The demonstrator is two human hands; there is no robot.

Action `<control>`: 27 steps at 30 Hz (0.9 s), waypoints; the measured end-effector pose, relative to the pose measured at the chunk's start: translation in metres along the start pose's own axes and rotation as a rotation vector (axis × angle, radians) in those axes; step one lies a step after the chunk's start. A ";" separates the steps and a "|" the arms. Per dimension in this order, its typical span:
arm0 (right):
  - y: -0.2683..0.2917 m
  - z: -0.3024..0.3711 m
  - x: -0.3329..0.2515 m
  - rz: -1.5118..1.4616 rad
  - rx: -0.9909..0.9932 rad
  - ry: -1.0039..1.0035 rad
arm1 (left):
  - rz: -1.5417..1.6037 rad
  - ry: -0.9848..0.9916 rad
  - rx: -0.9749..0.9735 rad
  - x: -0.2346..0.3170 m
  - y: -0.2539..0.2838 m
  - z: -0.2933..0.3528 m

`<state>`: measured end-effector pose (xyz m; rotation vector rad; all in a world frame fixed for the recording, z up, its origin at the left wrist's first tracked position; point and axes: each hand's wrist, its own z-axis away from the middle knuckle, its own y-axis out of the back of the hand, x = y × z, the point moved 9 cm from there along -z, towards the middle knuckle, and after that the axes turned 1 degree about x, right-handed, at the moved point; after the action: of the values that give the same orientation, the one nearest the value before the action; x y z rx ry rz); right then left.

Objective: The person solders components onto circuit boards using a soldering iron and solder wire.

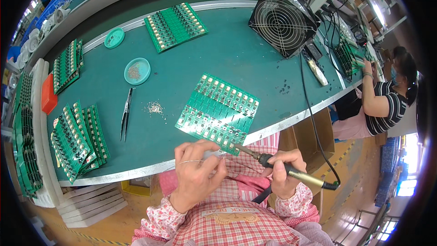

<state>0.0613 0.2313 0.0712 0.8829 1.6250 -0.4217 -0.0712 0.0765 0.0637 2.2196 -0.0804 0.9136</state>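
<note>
My right hand (pixel 287 171) is closed round the handle of a soldering iron (pixel 309 178), its tip pointing left at the near edge of a green circuit board panel (pixel 219 109). Rows of small white and black parts cover this panel, which lies slightly turned by the table's front edge. My left hand (pixel 196 171) is closed on a thin silvery solder wire (pixel 190 161), close to the panel's near corner. A small whitish piece shows at its fingertips; its kind cannot be made out. Whether the iron's tip touches the panel is hard to tell.
Tweezers (pixel 126 115) lie left of a heap of tiny parts (pixel 155 107). Two round green dishes (pixel 137 71) stand behind. Board stacks (pixel 175 26) sit at the back and left (pixel 77 141). A fan (pixel 284 20) stands back right; a person (pixel 387 95) works beyond.
</note>
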 end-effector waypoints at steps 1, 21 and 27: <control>-0.001 0.003 -0.004 0.055 -0.014 0.114 | -0.009 0.006 -0.007 0.000 -0.001 0.000; -0.020 0.009 -0.028 0.140 -0.153 0.456 | -0.054 -0.001 -0.020 0.001 -0.005 -0.001; -0.028 0.008 -0.033 0.223 -0.216 0.500 | -0.066 0.006 -0.024 0.000 -0.006 -0.001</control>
<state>0.0471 0.1972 0.0952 1.0423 1.9505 0.1451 -0.0700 0.0816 0.0614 2.1837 -0.0156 0.8794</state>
